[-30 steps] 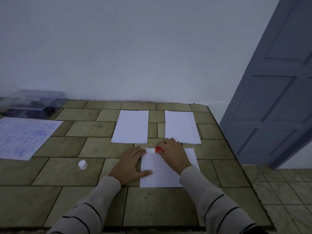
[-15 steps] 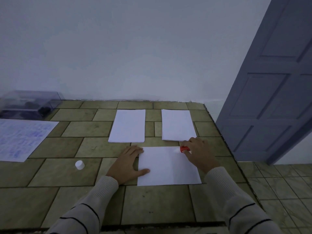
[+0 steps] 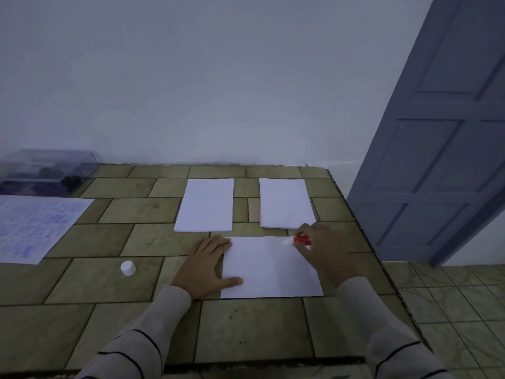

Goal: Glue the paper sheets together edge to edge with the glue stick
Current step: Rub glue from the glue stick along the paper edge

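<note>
At lower centre, the left hand (image 3: 203, 265) presses flat on the thin, floppy sheet (image 3: 270, 269) while the right hand (image 3: 321, 247) grips the glue stick (image 3: 299, 240) at its barrel.

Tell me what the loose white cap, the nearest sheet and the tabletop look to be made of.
White cap: probably plastic; smooth, matte, a moulded cylinder shape.
Nearest sheet: paper; matte white, thin, lying flat.
Tabletop: likely ceramic or stone tiles; mottled olive slabs with dark grout lines between them.
</note>
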